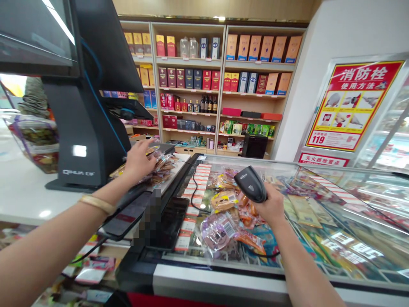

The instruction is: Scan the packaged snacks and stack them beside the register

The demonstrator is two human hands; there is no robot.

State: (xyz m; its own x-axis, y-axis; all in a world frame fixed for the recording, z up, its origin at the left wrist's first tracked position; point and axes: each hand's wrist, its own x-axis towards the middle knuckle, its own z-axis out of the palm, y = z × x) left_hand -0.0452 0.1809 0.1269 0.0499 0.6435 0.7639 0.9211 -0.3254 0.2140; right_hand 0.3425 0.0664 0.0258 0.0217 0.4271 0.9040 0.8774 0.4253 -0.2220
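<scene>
My right hand (271, 202) is wrapped round the handle of a black barcode scanner (251, 183). The scanner is held above packaged snacks lying on the glass freezer lid, among them a yellow-labelled packet (223, 201) and a round purple-and-clear packet (219, 230) with a barcode facing up. My left hand (140, 160) is over a heap of small wrapped snacks (161, 168) on the counter's edge. Its fingers are stretched out and partly apart, touching the heap or just above it; nothing shows as gripped.
A cash register with dark screens (89, 128) stands at left on the white counter (19, 187). Beside it lie a phone (128, 215) and a dark flat device (172, 221). The scanner's cable (193, 192) runs over the freezer (223, 273). Shelves of boxed bottles (188, 81) fill the back wall.
</scene>
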